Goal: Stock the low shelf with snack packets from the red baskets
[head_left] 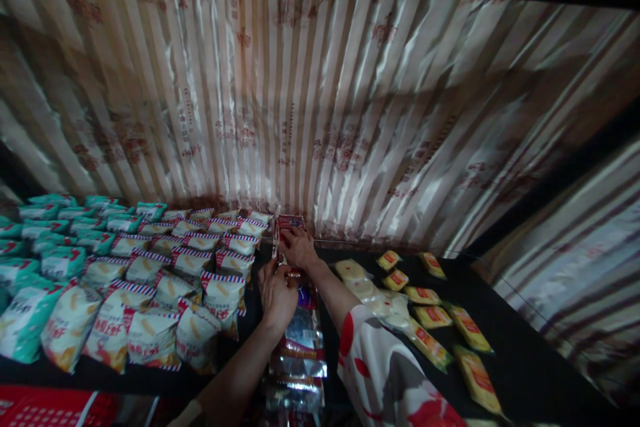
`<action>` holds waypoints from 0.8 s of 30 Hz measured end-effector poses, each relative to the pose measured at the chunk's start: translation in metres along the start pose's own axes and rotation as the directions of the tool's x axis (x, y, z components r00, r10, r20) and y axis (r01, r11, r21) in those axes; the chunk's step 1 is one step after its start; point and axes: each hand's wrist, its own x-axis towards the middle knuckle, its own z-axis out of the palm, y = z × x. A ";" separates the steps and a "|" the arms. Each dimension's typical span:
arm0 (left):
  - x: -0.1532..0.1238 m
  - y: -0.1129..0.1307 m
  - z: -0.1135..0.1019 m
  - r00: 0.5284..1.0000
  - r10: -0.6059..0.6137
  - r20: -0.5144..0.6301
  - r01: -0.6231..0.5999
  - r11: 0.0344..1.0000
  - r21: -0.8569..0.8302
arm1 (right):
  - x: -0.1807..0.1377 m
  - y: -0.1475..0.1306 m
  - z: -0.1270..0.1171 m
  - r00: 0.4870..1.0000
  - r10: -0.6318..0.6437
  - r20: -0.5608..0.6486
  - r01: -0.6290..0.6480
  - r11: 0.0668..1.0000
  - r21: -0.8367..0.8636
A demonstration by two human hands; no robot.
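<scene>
A column of shiny foil snack packets (299, 340) runs from front to back across the dark shelf. At its far end, a dark red packet (291, 221) lies close to the striped backing. My right hand (299, 248) rests on this packet with its fingers laid out over the top. Just nearer, my left hand (278, 293) is closed at the left edge of the column, its fingers bent against a foil packet. The fingertips of that hand are partly hidden.
Rows of white snack bags (150, 333) and teal bags (30, 320) stand to the left. On the right lie round pale packs (367, 290) and yellow packs (467, 327). A striped foil sheet (300, 113) backs the shelf; a red basket (55, 407) sits below left.
</scene>
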 end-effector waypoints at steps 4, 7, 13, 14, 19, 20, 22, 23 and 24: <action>-0.005 -0.001 -0.004 0.999 0.023 -0.033 -0.023 1.000 -0.010 | -0.006 -0.003 -0.003 0.992 -0.044 -0.118 0.052 0.997 0.061; -0.014 -0.002 -0.008 0.996 0.056 -0.075 -0.059 0.997 -0.049 | -0.019 -0.011 -0.010 0.981 -0.086 -0.175 0.106 0.988 0.111; -0.057 -0.012 -0.031 0.995 0.058 -0.084 -0.077 0.963 -0.258 | -0.084 -0.041 -0.024 0.980 -0.096 -0.174 0.149 0.936 0.318; -0.067 -0.015 -0.037 0.995 0.059 -0.077 -0.079 0.951 -0.300 | -0.100 -0.047 -0.026 0.979 -0.102 -0.176 0.160 0.917 0.364; -0.130 -0.051 -0.066 0.994 0.111 -0.018 -0.110 0.911 -0.397 | -0.190 -0.080 -0.026 0.971 -0.174 -0.164 0.238 0.765 0.599; -0.144 -0.061 -0.071 0.995 0.102 0.018 -0.086 0.915 -0.394 | -0.208 -0.086 -0.022 0.972 -0.194 -0.135 0.235 0.738 0.632; -0.172 -0.083 -0.075 0.993 0.012 0.115 0.031 0.932 -0.360 | -0.242 -0.096 -0.005 0.970 -0.236 -0.064 0.215 0.698 0.683; -0.184 -0.094 -0.075 0.983 -0.014 0.184 0.076 0.940 -0.333 | -0.256 -0.100 0.007 0.971 -0.238 -0.023 0.185 0.688 0.702; -0.195 -0.105 -0.074 0.967 -0.049 0.249 0.122 0.950 -0.288 | -0.269 -0.102 0.021 0.977 -0.214 0.009 0.143 0.680 0.719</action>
